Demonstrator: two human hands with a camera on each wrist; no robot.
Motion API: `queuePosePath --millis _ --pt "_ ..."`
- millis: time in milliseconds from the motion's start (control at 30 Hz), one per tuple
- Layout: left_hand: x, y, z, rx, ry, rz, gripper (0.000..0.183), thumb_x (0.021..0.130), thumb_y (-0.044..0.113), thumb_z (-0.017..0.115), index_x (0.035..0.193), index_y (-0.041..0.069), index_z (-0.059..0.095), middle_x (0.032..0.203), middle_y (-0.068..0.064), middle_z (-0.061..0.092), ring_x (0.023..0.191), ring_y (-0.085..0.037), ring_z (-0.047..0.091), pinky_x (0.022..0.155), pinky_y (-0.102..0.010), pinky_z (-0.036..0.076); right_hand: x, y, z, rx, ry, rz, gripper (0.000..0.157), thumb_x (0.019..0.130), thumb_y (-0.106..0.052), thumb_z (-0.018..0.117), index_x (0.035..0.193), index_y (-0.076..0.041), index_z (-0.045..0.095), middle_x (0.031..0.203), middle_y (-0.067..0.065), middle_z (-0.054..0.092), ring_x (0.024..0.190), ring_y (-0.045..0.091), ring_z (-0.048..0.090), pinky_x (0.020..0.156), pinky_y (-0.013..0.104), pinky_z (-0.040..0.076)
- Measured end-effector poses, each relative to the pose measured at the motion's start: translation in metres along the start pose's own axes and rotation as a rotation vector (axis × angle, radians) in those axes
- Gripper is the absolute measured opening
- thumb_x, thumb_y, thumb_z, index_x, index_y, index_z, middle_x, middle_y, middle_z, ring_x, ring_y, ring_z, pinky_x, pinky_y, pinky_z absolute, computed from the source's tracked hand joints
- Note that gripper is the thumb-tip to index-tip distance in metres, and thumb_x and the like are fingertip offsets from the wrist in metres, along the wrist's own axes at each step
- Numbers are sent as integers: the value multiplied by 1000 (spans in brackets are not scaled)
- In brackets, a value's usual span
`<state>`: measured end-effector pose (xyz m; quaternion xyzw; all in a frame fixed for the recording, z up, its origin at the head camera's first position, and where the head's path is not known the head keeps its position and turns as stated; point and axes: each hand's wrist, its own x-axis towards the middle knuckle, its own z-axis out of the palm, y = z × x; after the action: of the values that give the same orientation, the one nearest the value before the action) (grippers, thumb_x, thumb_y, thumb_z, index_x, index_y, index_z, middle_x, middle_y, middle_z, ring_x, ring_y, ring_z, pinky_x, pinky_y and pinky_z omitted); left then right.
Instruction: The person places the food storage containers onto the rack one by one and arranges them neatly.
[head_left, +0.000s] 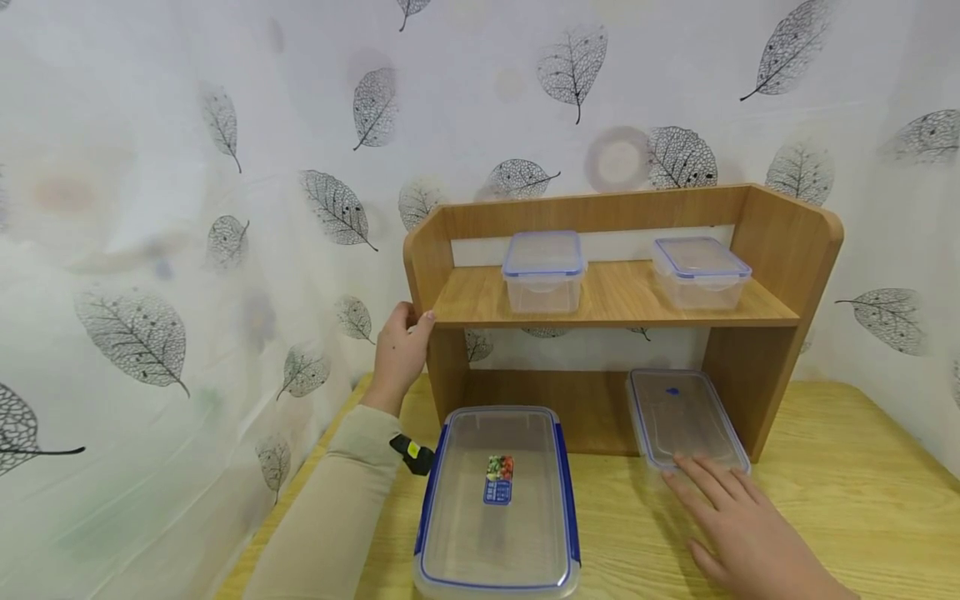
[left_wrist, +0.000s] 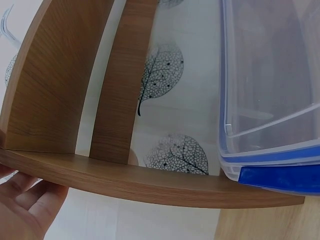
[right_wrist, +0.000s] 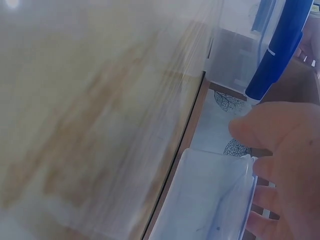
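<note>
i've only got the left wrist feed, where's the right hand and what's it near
Observer: The right hand is at the near end of a flat clear container, which lies in the lower right of the wooden shelf unit.
Operator: ok and is anything on the upper shelf
Observer: Yes, two smaller clear containers with blue-rimmed lids: one left of centre, the other toward the right end.
</note>
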<state>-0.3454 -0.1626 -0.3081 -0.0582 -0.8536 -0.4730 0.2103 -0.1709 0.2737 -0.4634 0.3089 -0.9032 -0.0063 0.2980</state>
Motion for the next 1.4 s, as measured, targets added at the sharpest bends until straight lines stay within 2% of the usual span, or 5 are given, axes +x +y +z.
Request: queuePosePath --millis 300,533,767,1000,1400 --pt "-1 0 0 -9 2 1 40 104 44 49 126 11 56 125 -12 63 121 -33 58 99 -53 49 3 -1 -1 -3 -29 53 91 70 -34 84 149 -7 47 153 17 43 135 41 41 118 37 -12" --pt "0 -1 1 -1 3 -4 40 104 44 50 125 11 56 124 -12 63 122 -33 58 100 -53 48 5 -1 -1 -9 -57 80 92 72 -35 85 150 -6 45 155 17 41 137 42 39 117 40 -13" --pt "1 -2 1 -7 5 -3 40 104 44 50 125 12 56 124 -12 63 122 -33 58 100 -53 48 10 1 0 -9 -73 104 88 75 -34 83 149 -4 46 155 19 40 138 43 38 120 53 -3" --pt "1 -2 1 -6 8 -4 40 104 45 50 126 12 56 124 -12 63 122 -33 58 99 -52 49 15 11 6 -3 -39 108 87 74 -34 82 148 -3 47 154 21 41 138 44 39 117 64 12" --pt "0 -1 1 -10 5 -4 41 104 45 50 127 12 56 125 -12 63 122 -33 58 99 -53 49 24 23 6 80 -73 146 79 79 -30 83 146 -3 48 152 19 43 136 45 41 111 70 24"
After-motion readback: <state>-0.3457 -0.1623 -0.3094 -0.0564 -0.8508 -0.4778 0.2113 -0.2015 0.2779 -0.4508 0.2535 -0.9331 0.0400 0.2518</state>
